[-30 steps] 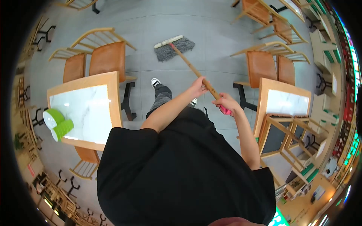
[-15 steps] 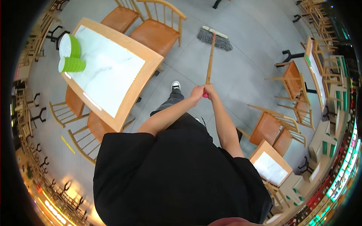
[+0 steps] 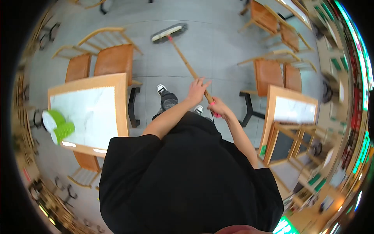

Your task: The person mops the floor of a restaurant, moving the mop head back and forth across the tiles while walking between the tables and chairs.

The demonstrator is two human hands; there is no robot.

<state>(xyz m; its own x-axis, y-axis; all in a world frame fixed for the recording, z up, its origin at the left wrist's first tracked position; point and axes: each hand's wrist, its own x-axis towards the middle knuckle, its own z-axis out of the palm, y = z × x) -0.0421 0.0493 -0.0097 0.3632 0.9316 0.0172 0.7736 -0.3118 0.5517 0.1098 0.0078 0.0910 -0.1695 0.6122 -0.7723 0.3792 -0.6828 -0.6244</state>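
Grey tiled floor (image 3: 226, 39) between two pale marble-look tables with wooden borders, left table (image 3: 85, 111) and right table (image 3: 295, 109). Tan-seated wooden chairs (image 3: 113, 61) along both sides. Long wooden-handled mop with grey fringe (image 3: 182, 57) slants ahead of person, head on floor. Two stacks of lime-green bowls (image 3: 63, 132) at left table's outer edge. Hands slightly apart: left hand (image 3: 198, 91) loosely round handle, right hand (image 3: 219, 107) clasping its pink end.
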